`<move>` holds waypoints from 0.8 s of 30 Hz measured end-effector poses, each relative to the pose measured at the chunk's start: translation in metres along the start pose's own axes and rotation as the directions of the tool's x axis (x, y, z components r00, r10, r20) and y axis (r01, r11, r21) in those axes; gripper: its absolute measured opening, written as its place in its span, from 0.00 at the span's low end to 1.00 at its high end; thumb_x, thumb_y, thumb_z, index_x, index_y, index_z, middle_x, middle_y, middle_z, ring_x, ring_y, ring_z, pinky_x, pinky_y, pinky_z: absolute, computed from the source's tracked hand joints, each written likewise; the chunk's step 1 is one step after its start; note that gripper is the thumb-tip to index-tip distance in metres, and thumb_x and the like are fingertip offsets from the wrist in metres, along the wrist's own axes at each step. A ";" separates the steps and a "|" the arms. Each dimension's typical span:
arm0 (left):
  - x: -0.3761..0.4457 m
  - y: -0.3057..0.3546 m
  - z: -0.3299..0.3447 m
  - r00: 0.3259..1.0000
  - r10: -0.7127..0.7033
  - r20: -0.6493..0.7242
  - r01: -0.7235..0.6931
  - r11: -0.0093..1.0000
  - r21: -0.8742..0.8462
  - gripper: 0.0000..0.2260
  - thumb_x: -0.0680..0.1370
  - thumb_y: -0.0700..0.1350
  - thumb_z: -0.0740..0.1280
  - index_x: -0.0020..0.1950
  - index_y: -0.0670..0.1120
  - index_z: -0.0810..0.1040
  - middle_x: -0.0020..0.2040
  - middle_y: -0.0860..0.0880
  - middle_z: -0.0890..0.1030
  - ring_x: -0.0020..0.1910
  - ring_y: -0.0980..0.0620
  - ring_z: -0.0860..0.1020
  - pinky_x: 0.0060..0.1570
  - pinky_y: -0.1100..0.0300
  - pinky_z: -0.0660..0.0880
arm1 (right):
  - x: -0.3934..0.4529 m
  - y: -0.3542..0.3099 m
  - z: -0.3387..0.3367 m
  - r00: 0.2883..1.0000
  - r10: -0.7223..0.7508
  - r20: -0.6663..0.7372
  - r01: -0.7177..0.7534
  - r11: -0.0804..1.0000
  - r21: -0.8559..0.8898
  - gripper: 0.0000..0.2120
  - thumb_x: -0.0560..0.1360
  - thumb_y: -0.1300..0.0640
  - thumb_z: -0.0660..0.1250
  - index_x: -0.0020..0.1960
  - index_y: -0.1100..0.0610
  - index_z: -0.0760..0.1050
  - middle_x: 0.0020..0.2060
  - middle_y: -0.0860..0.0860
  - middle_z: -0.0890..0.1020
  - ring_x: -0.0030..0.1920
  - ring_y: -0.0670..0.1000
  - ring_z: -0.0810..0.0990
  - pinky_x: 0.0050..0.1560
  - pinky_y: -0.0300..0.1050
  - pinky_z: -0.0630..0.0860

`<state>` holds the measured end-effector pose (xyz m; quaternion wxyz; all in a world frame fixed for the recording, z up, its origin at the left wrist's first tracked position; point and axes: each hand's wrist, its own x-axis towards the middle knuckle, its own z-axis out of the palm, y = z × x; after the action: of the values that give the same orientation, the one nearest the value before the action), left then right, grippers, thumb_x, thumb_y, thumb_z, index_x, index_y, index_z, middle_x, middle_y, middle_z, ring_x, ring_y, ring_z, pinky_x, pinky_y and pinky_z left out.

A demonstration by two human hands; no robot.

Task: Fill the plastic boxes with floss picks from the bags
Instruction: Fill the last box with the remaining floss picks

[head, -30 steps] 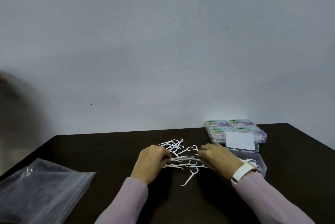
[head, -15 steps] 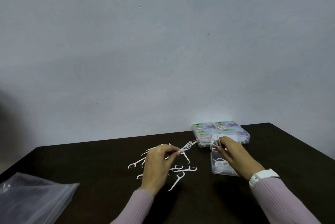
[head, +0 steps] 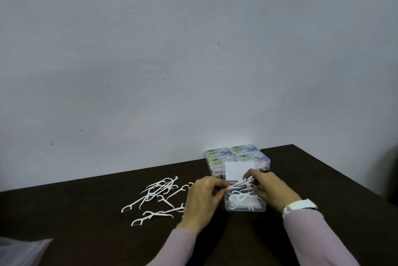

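We pinch a bundle of thin white floss picks [head: 240, 186] between left hand [head: 203, 200] and right hand [head: 270, 188], over the clear, rectangular plastic box [head: 245, 206].

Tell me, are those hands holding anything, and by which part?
Both hands pinch one small bunch of floss picks over the open plastic box: the left hand at its left end, the right hand at its right end.

A dark tabletop [head: 90, 211] is set against a pale wall. Loose white floss picks [head: 159, 195] are scattered near its centre. An open clear box [head: 245, 204] is placed beside them, and closed labelled boxes [head: 237, 154] are grouped at the far edge. A clear bag [head: 19, 251] is located at the near left corner.
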<state>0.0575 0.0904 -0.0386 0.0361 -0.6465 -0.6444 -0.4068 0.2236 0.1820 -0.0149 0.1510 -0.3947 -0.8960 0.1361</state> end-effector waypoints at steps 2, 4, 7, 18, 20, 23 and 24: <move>0.003 0.004 0.004 1.000 0.011 0.017 -0.011 1.000 0.006 0.07 0.75 0.47 0.70 0.51 0.49 0.83 0.48 0.54 0.83 0.43 0.60 0.79 0.48 0.66 0.75 | 0.001 0.008 0.001 1.000 0.018 -0.005 -0.018 0.998 0.055 0.11 0.76 0.61 0.64 0.58 0.52 0.72 0.55 0.52 0.79 0.54 0.48 0.78 0.56 0.41 0.75; 0.005 0.006 0.007 0.999 0.031 0.033 -0.031 0.999 0.013 0.07 0.75 0.48 0.70 0.51 0.49 0.83 0.48 0.54 0.83 0.43 0.59 0.79 0.48 0.65 0.75 | 0.002 0.015 0.001 1.000 0.005 -0.013 -0.003 0.993 0.121 0.11 0.74 0.63 0.66 0.55 0.53 0.76 0.52 0.49 0.80 0.51 0.44 0.78 0.53 0.35 0.75; 0.009 0.010 0.011 0.997 0.066 0.046 -0.068 0.996 0.058 0.07 0.76 0.48 0.69 0.52 0.50 0.83 0.48 0.54 0.82 0.44 0.59 0.78 0.49 0.64 0.75 | 0.000 0.021 -0.001 1.000 -0.014 -0.027 0.020 0.972 0.235 0.13 0.71 0.64 0.70 0.53 0.52 0.79 0.47 0.45 0.79 0.48 0.42 0.78 0.47 0.28 0.73; 0.014 0.010 0.023 0.998 -0.020 0.067 0.026 0.996 -0.088 0.12 0.73 0.44 0.73 0.56 0.48 0.82 0.49 0.53 0.83 0.45 0.61 0.78 0.50 0.68 0.74 | -0.007 0.025 -0.010 0.999 0.017 -0.036 -0.001 0.917 0.399 0.15 0.68 0.68 0.71 0.50 0.53 0.78 0.46 0.44 0.80 0.47 0.41 0.79 0.43 0.27 0.74; 0.014 0.007 0.021 0.996 -0.043 0.074 0.053 0.988 -0.143 0.12 0.71 0.43 0.74 0.54 0.47 0.82 0.47 0.54 0.83 0.43 0.62 0.79 0.49 0.67 0.75 | -0.007 0.024 -0.009 0.999 0.022 -0.045 -0.004 0.932 0.363 0.12 0.69 0.66 0.71 0.50 0.54 0.79 0.44 0.43 0.79 0.45 0.41 0.78 0.42 0.26 0.73; 0.014 0.004 0.020 0.992 -0.064 0.107 0.084 0.977 -0.195 0.11 0.70 0.43 0.75 0.51 0.47 0.83 0.43 0.56 0.82 0.42 0.63 0.79 0.47 0.67 0.76 | -0.005 0.021 -0.007 0.999 0.011 -0.040 0.002 0.952 0.307 0.10 0.70 0.66 0.71 0.48 0.54 0.79 0.43 0.45 0.79 0.43 0.40 0.78 0.42 0.26 0.73; 0.014 0.003 0.021 0.992 -0.066 0.109 0.088 0.974 -0.207 0.10 0.70 0.43 0.75 0.51 0.47 0.83 0.43 0.57 0.82 0.42 0.64 0.79 0.46 0.68 0.75 | -0.004 0.019 -0.006 0.999 0.001 -0.036 0.010 0.952 0.305 0.10 0.70 0.66 0.71 0.46 0.52 0.79 0.42 0.45 0.80 0.43 0.41 0.78 0.42 0.26 0.74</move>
<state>0.0674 0.1130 -0.0429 -0.0814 -0.6410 -0.6231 -0.4407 0.2417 0.1922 -0.0169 0.2262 -0.3671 -0.8623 0.2654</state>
